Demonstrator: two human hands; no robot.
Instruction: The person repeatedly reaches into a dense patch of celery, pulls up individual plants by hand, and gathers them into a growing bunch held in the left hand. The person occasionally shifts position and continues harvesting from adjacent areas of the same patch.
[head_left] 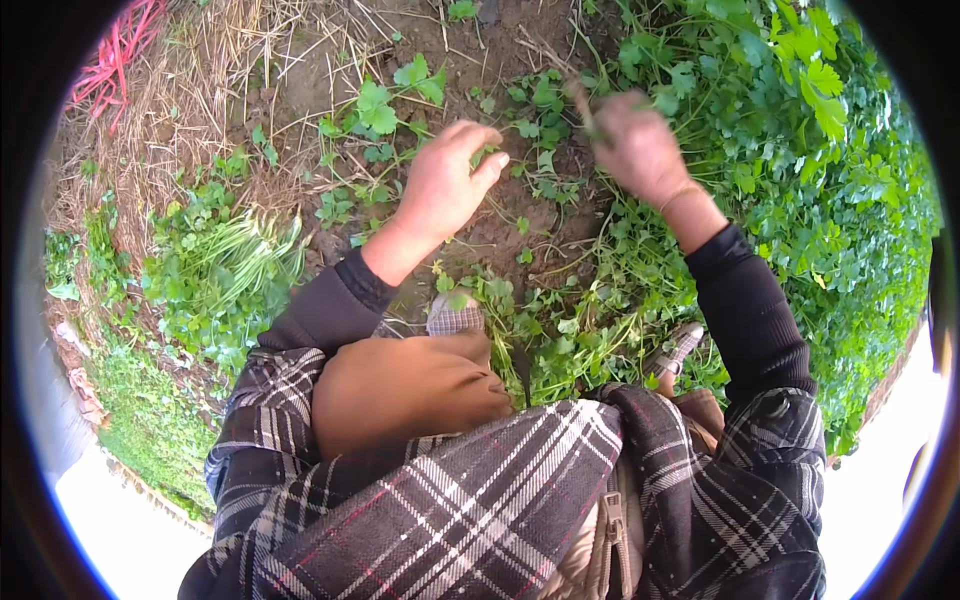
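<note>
My left hand [445, 185] hovers over brown soil [500, 235], its fingers bent and the thumb apart, with nothing visible between them. Just left of it, a few leafy green plants [378, 108] grow among straw. My right hand [640, 150] is smeared by motion at the edge of a dense celery-like leafy crop [690, 110]. Its fingers look closed around a thin brown stick-like thing [578, 98] that points up and left; its exact kind is unclear. Small green sprigs [545, 165] stand in the soil between both hands.
A bunch of pulled greens with pale stems [250, 250] lies at left. Dry straw [220, 100] covers the ground at upper left, with pink-red strings [115, 65] beyond. Loose stalks [590, 345] lie between my checked shoes [456, 315]. My brown-clad knee [400, 395] is bent below.
</note>
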